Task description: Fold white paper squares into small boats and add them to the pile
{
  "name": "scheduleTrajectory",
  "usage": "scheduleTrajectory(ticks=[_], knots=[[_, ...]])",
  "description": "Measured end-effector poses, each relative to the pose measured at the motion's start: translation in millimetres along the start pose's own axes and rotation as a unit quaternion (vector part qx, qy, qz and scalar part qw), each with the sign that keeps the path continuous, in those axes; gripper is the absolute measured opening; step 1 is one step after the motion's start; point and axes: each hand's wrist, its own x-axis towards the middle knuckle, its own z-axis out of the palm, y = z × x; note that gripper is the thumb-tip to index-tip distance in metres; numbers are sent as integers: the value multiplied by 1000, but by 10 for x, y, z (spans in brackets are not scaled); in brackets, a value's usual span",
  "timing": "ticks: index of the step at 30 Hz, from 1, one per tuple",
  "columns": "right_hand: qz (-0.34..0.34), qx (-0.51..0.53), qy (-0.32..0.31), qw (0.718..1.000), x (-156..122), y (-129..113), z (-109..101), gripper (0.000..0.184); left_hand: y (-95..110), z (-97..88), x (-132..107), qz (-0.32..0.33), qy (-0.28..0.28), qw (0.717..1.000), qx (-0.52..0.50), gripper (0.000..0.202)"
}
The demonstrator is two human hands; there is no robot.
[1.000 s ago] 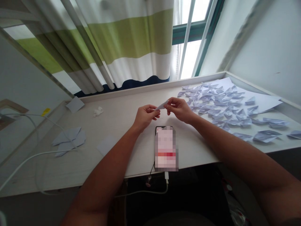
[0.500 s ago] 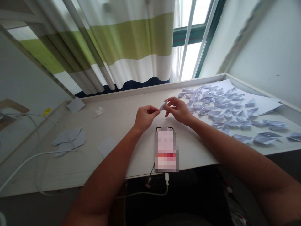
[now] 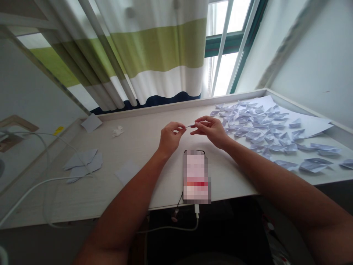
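Observation:
Between my two hands is a small folded piece of white paper (image 3: 190, 126), seen nearly edge-on as a thin sliver. My left hand (image 3: 171, 137) pinches its left end between thumb and fingers. On the other side, my right hand (image 3: 211, 129) grips the right end, with its lower fingers curled beneath. Both hands are above the desk, just beyond a phone (image 3: 196, 176) whose screen is blurred. Many folded paper boats (image 3: 256, 123) lie spread to the right of my right hand.
Large white sheets (image 3: 311, 121) lie under and behind the boats. Loose paper squares (image 3: 82, 162) sit at the left, another sheet (image 3: 127, 172) beside my left forearm. A crumpled scrap (image 3: 117, 131) and white cables (image 3: 41, 184) are also left. A raised rim (image 3: 154, 109) borders the desk.
The folded paper has turned from showing a broad face to nearly edge-on between my fingers. My hands stay at almost the same place; the whole view has shifted slightly.

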Motion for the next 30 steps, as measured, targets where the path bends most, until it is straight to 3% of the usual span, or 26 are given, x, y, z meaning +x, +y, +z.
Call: scheduleTrajectory(ticks=[5,8,16,21,30], knots=[[-28,-5,25,999,31,43,-41,47,-18,46,2,-98,-14,988,-118,32],[-29,-5,20,999,27,52,-40,47,5,65,-13,-138,-45,972,-184,36],[-35,25,18,999,32,46,-25,48,132,102,-73,-144,-45,954,-258,38],[-16,30,15,999,23,67,3,49,109,99,-64,-140,-18,962,-234,36],[-18,7,12,1000,35,113,36,49,106,139,-104,-133,-28,961,-242,38]])
